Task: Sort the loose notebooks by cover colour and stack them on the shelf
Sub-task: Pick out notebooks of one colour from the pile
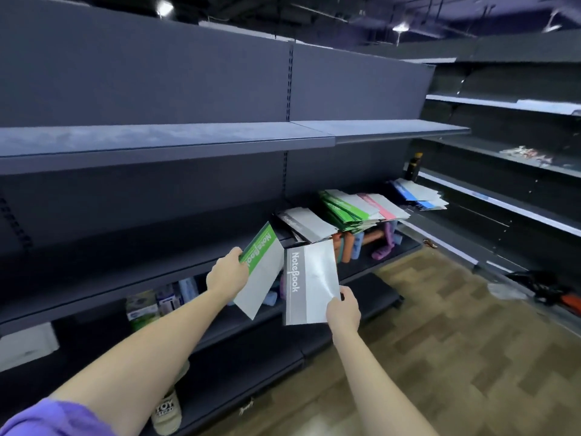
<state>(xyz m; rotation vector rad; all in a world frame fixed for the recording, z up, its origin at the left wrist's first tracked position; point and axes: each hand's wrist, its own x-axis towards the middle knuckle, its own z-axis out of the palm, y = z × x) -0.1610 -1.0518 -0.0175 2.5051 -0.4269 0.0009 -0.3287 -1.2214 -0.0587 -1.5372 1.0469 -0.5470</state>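
Note:
My left hand (pixel 227 273) grips a green-striped notebook (pixel 262 272) by its spine edge, tilted in front of the shelf (pixel 157 272). My right hand (pixel 343 311) pinches the lower right corner of a grey-striped notebook (pixel 311 284), held upright just right of the green one. On the shelf behind lie a small grey pile (pixel 306 225), a green stack (pixel 349 210), a pink pile (pixel 385 206) and, farther right, a blue pile (pixel 418 193).
Coloured bottles (pixel 355 243) stand on the lower shelf under the piles, with small boxes (pixel 147 306) at the left. The upper shelf (pixel 163 143) juts out overhead. A dark bottle (pixel 412 166) stands at the corner. My foot in a beige slipper (pixel 168 410) is near the shelf base.

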